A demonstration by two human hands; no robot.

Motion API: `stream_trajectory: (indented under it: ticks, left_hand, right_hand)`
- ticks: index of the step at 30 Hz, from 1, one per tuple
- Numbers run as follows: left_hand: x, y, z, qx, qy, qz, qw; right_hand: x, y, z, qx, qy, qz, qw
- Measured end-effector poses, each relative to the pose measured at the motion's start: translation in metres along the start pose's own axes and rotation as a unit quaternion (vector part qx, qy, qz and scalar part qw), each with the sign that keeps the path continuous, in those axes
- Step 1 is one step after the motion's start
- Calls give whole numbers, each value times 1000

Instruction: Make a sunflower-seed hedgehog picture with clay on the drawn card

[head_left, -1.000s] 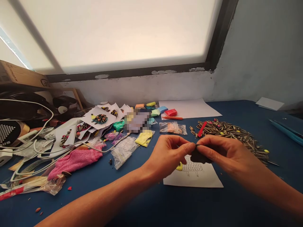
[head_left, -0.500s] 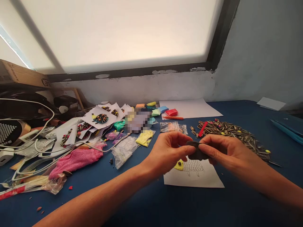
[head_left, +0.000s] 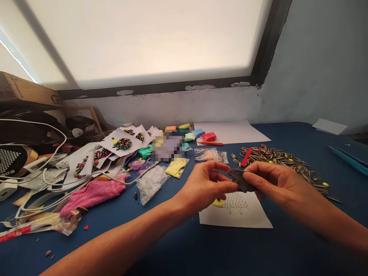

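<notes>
A flattened piece of dark modelling clay [head_left: 243, 181] is held between my two hands, above a sheet of paper. My left hand [head_left: 205, 184] pinches its left edge with thumb and fingers. On the right side, my right hand [head_left: 267, 180] grips it between thumb and forefinger. Below, the white paper [head_left: 230, 219] bears an ink drawing of a four-legged animal with a scaly or spiny body. The animal's head is covered in yellow clay [head_left: 218, 203], partly hidden behind my left hand.
Striped sunflower seeds [head_left: 287, 161] lie heaped beyond my right hand, with a red strip on them. Clay packets, including a red one [head_left: 208, 136] and a yellow one [head_left: 176, 168], lie further back. At left are finished seed pictures [head_left: 122, 143], a pink cloth [head_left: 93, 195] and white cables.
The dark clay has been pulled and turned, so more of its flat face shows. My left fingers have shifted slightly along its edge; both hands stay over the paper.
</notes>
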State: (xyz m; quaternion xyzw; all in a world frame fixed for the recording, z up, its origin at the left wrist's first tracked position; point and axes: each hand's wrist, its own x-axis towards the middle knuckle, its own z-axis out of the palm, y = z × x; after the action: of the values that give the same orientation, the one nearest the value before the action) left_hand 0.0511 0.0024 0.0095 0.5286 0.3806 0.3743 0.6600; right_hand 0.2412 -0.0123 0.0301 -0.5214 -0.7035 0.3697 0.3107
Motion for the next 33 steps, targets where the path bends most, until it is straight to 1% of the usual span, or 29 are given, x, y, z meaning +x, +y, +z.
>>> stream_trajectory:
  ticks: [3, 6, 8, 9, 11, 12, 15, 17, 18, 20, 24, 29, 33]
  left_hand:
    - [-1, 0, 0, 25, 2, 0, 1000]
    - [1, 4, -7, 114, -10, 13, 993]
    - [3, 8, -17, 233, 9, 37, 972]
    - [5, 10, -22, 271, 3, 37, 962]
    - [7, 14, -32, 314, -16, 28, 949]
    - [8, 15, -36, 342, -19, 35, 939]
    - [7, 17, -44, 406, -87, 23, 910]
    - [6, 17, -46, 426, -136, 6, 894]
    - [5, 17, -45, 435, -150, 2, 888]
    - [4, 16, -44, 460, -156, -1, 874]
    - [2, 14, -40, 508, -145, 3, 849]
    - [3, 12, -39, 510, -148, 6, 848]
    - [3, 11, -40, 503, -149, 11, 852]
  right_hand:
    - [1, -2, 1, 20, 5, -13, 1000]
    - [3, 1, -1, 42, 15, -5, 999]
    - [4, 4, -2, 21, 0, 12, 1000]
    - [5, 7, -3, 5, -19, 22, 1000]
    - [5, 10, -2, -20, -66, 39, 997]
    - [5, 11, -1, -27, -84, 44, 995]
    - [4, 12, 5, -35, -98, 45, 994]
    - [3, 11, 9, -44, -91, 41, 994]
    - [3, 11, 11, -47, -86, 39, 994]
    - [3, 11, 14, -54, -81, 39, 994]
    - [3, 11, 17, -70, -81, 34, 994]
    - [4, 10, 20, -78, -63, 22, 995]
    - [5, 10, 22, -78, -66, 16, 995]
